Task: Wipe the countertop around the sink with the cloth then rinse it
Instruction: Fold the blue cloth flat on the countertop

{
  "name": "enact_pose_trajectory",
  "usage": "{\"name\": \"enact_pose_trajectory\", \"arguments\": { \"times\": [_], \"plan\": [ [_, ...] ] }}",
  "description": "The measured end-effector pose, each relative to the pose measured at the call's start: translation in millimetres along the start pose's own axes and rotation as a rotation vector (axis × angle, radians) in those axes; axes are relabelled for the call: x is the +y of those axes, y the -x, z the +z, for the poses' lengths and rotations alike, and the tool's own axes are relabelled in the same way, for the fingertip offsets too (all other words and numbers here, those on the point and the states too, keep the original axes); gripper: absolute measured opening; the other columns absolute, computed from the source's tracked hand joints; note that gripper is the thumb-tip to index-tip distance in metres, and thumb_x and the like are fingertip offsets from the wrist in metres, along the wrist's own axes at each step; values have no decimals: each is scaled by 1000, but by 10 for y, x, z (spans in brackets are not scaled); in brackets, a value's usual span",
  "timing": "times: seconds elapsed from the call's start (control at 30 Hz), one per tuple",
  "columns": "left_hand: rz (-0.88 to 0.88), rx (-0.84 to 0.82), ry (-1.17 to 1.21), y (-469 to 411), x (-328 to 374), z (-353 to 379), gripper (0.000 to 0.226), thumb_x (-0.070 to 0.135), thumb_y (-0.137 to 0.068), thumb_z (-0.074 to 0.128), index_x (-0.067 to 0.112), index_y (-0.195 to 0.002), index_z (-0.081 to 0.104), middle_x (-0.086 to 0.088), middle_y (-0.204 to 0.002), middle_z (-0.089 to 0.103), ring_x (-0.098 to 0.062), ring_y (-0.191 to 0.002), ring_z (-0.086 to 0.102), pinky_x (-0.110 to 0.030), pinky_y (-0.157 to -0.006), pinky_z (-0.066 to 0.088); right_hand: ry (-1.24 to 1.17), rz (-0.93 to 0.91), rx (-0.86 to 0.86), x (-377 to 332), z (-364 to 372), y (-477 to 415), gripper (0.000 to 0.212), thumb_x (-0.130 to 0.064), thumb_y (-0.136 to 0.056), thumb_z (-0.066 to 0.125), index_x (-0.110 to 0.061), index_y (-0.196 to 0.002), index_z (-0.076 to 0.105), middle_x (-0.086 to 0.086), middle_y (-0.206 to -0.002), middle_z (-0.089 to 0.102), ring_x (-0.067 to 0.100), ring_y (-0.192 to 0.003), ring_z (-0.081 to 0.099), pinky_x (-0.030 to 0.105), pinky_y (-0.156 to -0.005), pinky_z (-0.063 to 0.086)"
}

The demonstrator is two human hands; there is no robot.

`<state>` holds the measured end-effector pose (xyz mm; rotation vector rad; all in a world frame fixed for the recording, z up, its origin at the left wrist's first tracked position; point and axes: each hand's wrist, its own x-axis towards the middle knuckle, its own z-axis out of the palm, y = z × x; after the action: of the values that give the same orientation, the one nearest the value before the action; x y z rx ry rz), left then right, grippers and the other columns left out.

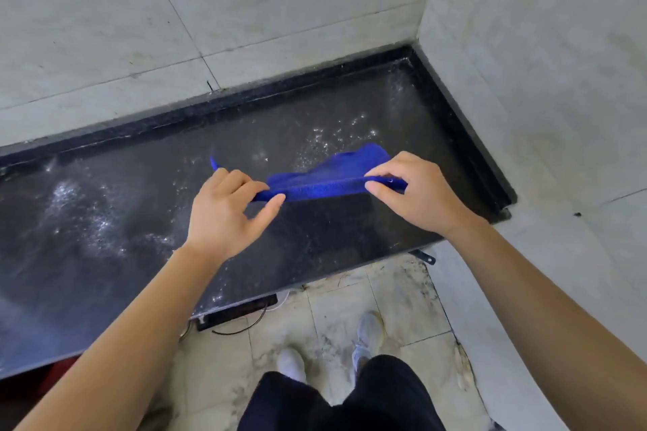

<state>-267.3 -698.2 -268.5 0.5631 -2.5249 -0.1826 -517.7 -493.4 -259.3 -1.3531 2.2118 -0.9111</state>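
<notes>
A bright blue cloth point(325, 178) is stretched between both hands just above the dark speckled countertop point(122, 220). My left hand point(227, 217) pinches the cloth's left end between thumb and fingers. At the cloth's right end, my right hand point(416, 192) pinches the folded edge. A loose flap of the cloth rises behind the fold, and a blue corner sticks out beyond my left fingers. Water droplets glisten on the countertop to the left and behind the cloth. No sink is in view.
Pale tiled walls point(245, 10) close off the countertop at the back and on the right. The counter's front edge point(315, 276) runs diagonally above a dirty tiled floor point(350, 325), where my two white shoes and a dark cable lie.
</notes>
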Motion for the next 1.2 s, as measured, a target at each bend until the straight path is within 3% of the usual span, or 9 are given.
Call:
{"name": "enact_pose_trajectory", "arguments": {
  "times": [0.1,0.2,0.33,0.53,0.7,0.8,0.9,1.07,1.2],
  "plan": [
    [-73,-120,6,461,-47,441,39,46,-95,60,12,-84,75,-1,-76,61,-24,-66,49,-34,-60,46,70,48,-99,351,413,88,17,-35,-93,67,-28,-106,75,-13,-98,64,7,-95,60,24,-83,51],
    [-142,-391,56,977,-49,875,50,56,-95,51,13,-86,77,0,-79,61,-25,-69,57,-35,-57,51,221,135,-344,721,896,283,21,-38,-95,63,-29,-111,74,-7,-104,64,12,-101,59,35,-89,51],
    [-251,-636,81,1391,-17,1123,55,63,-91,44,19,-93,77,4,-87,65,-22,-79,66,-36,-54,56,253,200,-500,838,1317,510,24,-39,-97,60,-29,-115,72,-7,-112,66,14,-108,60,36,-92,50],
    [-237,-460,60,1091,-334,1402,38,36,-96,48,8,-107,72,-9,-104,64,-33,-87,61,-45,-67,55,277,139,-301,772,1533,189,24,-28,-100,59,-20,-120,70,-1,-118,62,20,-108,60,34,-89,51],
    [-380,-500,-79,789,-687,1667,41,5,-89,52,2,-130,57,-19,-139,53,-42,-119,52,-52,-84,46,398,80,-116,853,1807,-267,39,-22,-100,57,-12,-138,58,15,-146,48,35,-125,52,49,-98,47],
    [-411,-568,-147,793,-836,1754,50,23,-100,43,5,-146,38,-8,-153,42,-33,-134,40,-49,-96,34,481,37,-150,976,2023,-420,54,-35,-105,47,-11,-153,38,20,-162,26,39,-147,29,52,-113,33],
    [-328,-617,-275,897,-961,1763,55,42,-105,30,12,-151,31,-2,-158,35,-33,-140,32,-52,-100,28,571,77,-217,1227,2070,-408,66,-54,-106,29,-16,-160,21,15,-168,7,36,-154,8,53,-124,13],
    [-404,-636,-331,1052,-1196,1685,55,46,-107,23,19,-154,30,3,-163,26,-35,-145,24,-59,-106,25,610,89,-152,1396,2018,-316,68,-58,-106,26,-19,-161,18,12,-169,6,34,-155,4,51,-125,8],
    [-390,-536,-283,1106,-1210,1710,51,42,-106,33,13,-147,44,-6,-160,34,-37,-141,34,-56,-101,29,648,101,-121,1367,2056,-321,65,-56,-107,26,-21,-161,17,11,-169,5,32,-156,3,50,-125,7]
  ]
}}
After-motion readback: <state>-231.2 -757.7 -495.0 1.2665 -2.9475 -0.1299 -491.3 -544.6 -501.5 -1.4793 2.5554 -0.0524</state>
